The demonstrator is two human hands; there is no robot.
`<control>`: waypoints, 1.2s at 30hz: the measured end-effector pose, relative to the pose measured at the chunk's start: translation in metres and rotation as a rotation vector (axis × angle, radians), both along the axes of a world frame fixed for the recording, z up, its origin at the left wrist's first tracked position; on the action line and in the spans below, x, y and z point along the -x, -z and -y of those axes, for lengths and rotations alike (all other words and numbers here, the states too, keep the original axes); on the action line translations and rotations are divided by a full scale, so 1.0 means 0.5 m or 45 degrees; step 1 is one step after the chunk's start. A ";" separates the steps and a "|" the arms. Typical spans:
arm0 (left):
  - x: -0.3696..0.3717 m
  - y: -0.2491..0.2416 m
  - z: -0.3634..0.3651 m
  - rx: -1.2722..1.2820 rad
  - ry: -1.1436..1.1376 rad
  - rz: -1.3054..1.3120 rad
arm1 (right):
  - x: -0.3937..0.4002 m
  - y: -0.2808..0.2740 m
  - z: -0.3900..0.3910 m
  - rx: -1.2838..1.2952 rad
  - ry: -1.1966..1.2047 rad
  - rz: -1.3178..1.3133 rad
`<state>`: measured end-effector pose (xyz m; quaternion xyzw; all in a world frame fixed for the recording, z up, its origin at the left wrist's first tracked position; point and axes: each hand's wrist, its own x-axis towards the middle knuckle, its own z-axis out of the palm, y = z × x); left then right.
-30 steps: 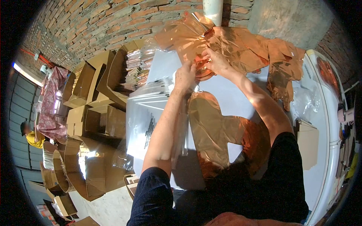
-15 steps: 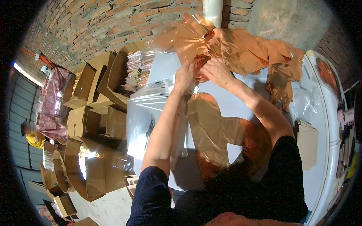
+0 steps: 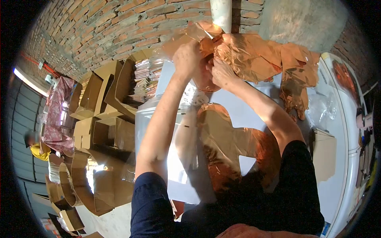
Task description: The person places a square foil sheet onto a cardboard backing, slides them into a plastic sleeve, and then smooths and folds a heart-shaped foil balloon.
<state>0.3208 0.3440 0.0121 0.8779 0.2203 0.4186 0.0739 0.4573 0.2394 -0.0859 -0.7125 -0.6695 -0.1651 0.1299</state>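
Note:
At the far side of the white table, my left hand (image 3: 186, 59) is closed in a fist at the left edge of a bunched copper-coloured foil balloon (image 3: 207, 77). Its fingertips are turned away from view. To its right, my right hand (image 3: 223, 73) pinches the same crumpled foil. Nearer my body lies a flat copper foil balloon (image 3: 222, 139) with rounded edges and a three-sided hole. More copper foil (image 3: 254, 55) is heaped along the back by the wall. Clear plastic bags (image 3: 152, 119) lie under my left forearm, beside a white lacy bundle (image 3: 193, 96).
Open cardboard boxes (image 3: 113, 133) crowd the left side, one packed with flat shiny packets (image 3: 147, 75). A white pipe (image 3: 221, 16) runs down the brick wall. Cardboard (image 3: 324, 154) lies by the table's raised right edge. A person in yellow (image 3: 39, 150) is far left.
My left hand has moved up and left, away from my right hand, which has shifted slightly down. The gathered foil between them is spread more, and the clear bags and white bundle have shifted.

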 end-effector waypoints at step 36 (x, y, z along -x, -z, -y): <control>0.885 -0.285 0.047 -0.070 -0.518 0.929 | -0.168 -0.056 -0.301 0.293 0.548 -0.877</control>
